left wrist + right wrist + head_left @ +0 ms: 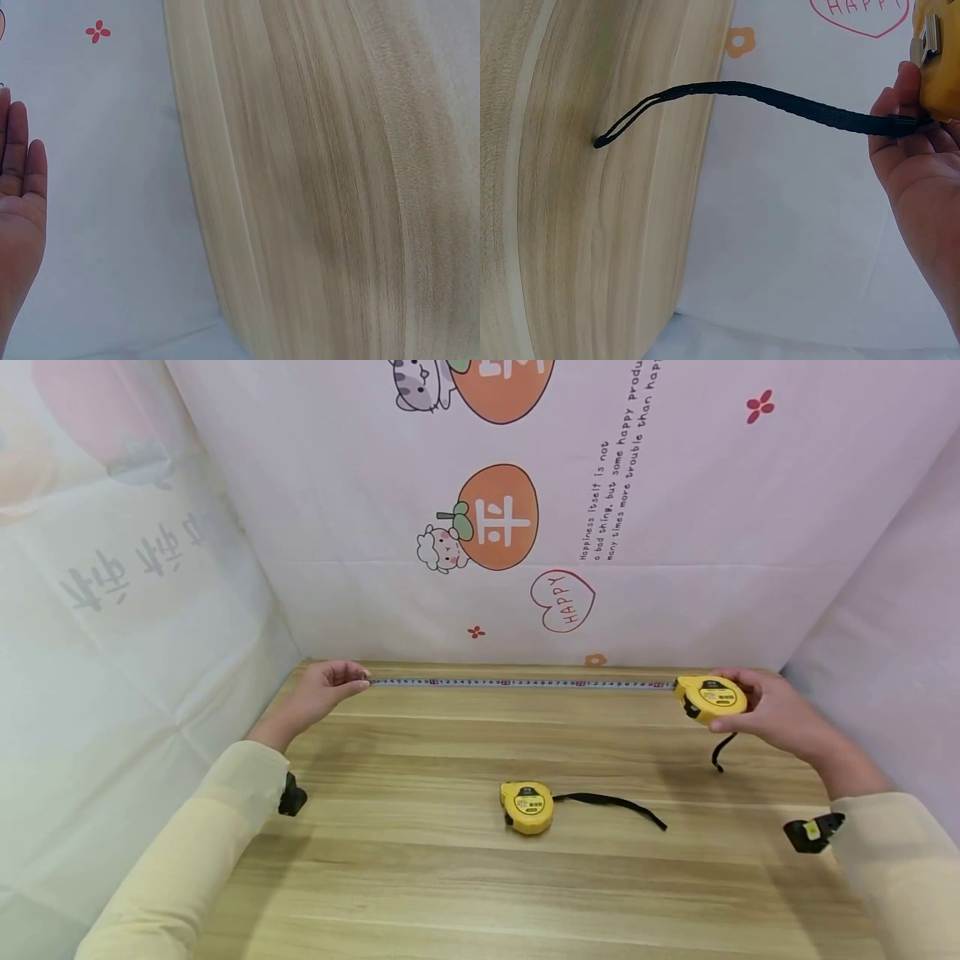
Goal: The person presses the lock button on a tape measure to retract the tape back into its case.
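Observation:
A yellow tape measure (712,697) is gripped in my right hand (772,714) at the far right of the table, its black strap (722,753) hanging down. From it the pulled-out blade (517,683) runs straight left along the table's back edge. Between thumb and fingertips, my left hand (326,689) pinches the blade's free end. The right wrist view shows the yellow case (941,82) held in the fingers, with the strap (780,101) trailing from it. In the left wrist view only part of the left hand (19,195) appears; the blade is out of sight there.
A second yellow tape measure (528,807), closed up, lies mid-table with its black strap (611,802) stretched to the right. White printed cloth (360,527) rises behind the wooden table (405,877) and along both sides. Each sleeve carries a black wrist camera (292,795).

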{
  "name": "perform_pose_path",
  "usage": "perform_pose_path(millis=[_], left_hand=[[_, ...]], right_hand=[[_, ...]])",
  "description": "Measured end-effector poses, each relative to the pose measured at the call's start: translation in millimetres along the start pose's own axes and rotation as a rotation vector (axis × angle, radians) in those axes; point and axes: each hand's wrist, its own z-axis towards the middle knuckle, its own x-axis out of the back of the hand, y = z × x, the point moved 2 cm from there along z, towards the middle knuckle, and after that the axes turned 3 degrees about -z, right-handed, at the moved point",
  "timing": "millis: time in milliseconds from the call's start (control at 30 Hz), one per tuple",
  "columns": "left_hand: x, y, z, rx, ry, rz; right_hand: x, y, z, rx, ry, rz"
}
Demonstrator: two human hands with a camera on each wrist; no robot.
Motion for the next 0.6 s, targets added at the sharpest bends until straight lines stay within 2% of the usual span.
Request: perform_pose_path(millis=[300,600], left_hand=[[-2.8,-1.0,3.5,-0.029,0.008,-0.007],[-6.3,3.6,4.4,-0.040,0.000,-0.011]], right_hand=[[-1.5,-2.6,0.5,0.005,0.012,-0.060],[-1.4,-5.0,0.6,-0.014,0.005,-0.074]])
